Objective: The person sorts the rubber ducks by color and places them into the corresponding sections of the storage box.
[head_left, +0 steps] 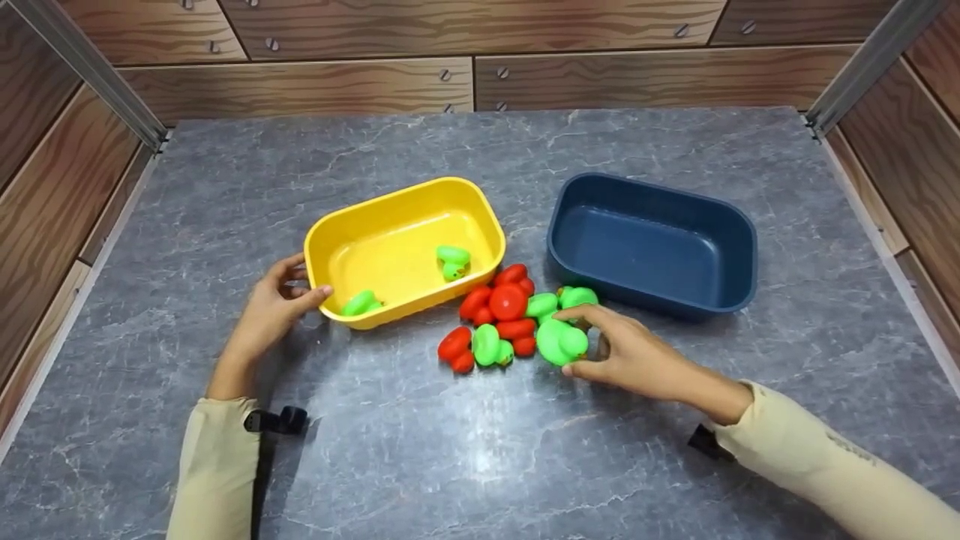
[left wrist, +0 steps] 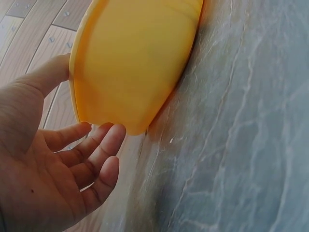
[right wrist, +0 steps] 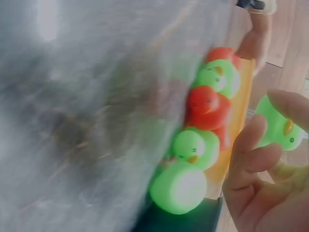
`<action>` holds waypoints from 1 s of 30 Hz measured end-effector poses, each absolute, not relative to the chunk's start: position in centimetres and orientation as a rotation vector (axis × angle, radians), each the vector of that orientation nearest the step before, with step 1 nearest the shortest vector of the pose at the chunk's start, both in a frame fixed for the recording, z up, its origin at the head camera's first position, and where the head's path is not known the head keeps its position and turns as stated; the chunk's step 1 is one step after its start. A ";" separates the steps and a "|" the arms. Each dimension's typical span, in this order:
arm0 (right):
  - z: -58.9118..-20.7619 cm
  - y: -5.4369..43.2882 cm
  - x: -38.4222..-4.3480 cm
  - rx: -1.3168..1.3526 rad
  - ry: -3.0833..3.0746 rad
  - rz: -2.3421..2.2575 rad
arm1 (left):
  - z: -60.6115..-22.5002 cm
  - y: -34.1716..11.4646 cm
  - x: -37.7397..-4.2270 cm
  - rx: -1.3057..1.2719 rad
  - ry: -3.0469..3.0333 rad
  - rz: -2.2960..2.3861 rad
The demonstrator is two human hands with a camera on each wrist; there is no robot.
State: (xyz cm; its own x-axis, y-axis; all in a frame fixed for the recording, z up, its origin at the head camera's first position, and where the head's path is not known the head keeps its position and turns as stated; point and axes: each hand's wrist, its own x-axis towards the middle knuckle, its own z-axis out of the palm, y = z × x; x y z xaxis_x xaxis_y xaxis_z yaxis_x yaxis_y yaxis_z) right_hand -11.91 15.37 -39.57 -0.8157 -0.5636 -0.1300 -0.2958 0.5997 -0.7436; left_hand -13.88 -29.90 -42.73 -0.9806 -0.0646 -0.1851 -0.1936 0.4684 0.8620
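Note:
A yellow plastic bin [head_left: 397, 196] stands left of the middle with two green rubber ducks in it, one [head_left: 453, 262] near its right end and one [head_left: 361, 303] at its left front corner. My left hand [head_left: 274, 307] grips the bin's left end, thumb at the rim and fingers against the outer wall [left wrist: 135, 58]. My right hand [head_left: 637, 352] pinches a green rubber duck [head_left: 561, 343] between thumb and fingers; the right wrist view shows this duck [right wrist: 276, 126] raised beside the others. Between the bins lies a cluster of red ducks [head_left: 508, 302] and green ducks [head_left: 491, 346].
A dark blue bin [head_left: 652, 300] with nothing in it stands to the right, behind my right hand. Wood-patterned panels [head_left: 300, 86] border the grey marbled tabletop [head_left: 390, 465] at the back and both sides.

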 end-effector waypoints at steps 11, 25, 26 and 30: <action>-38.6 15.2 -12.1 -0.671 2.370 -1.254 | -42.7 -29.8 -13.9 -0.200 2.576 1.567; -36.6 13.3 -12.6 -0.635 2.231 -1.508 | -42.7 -29.9 -13.9 -0.213 2.577 1.558; -36.6 13.1 -12.7 -0.643 2.231 -1.514 | -42.8 -29.8 -14.0 -0.211 2.579 1.556; -36.4 12.1 -13.0 -0.644 2.201 -1.520 | -42.7 -29.9 -14.0 -0.208 2.576 1.570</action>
